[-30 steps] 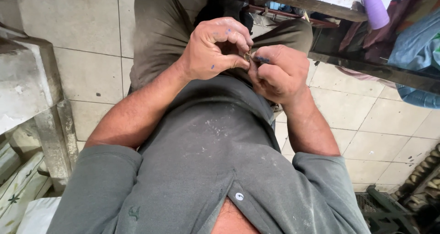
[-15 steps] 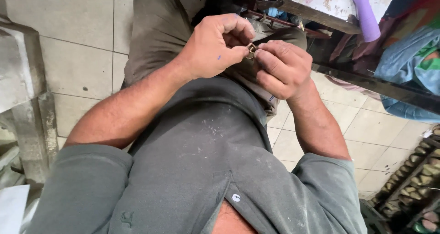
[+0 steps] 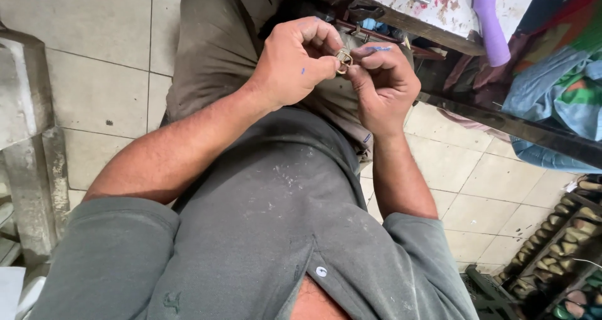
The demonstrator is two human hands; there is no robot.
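Fingertips [image 3: 333, 62] of both hands pinch a small brass-coloured metal ring [image 3: 343, 58] between them. Our left hand [image 3: 295, 63] and right hand [image 3: 384, 85] meet above the lap, near the stained worktable [image 3: 451, 10] at far right.

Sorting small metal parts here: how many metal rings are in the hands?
1. A small metal ring is pinched between the left hand and right hand; fingers may hide others.
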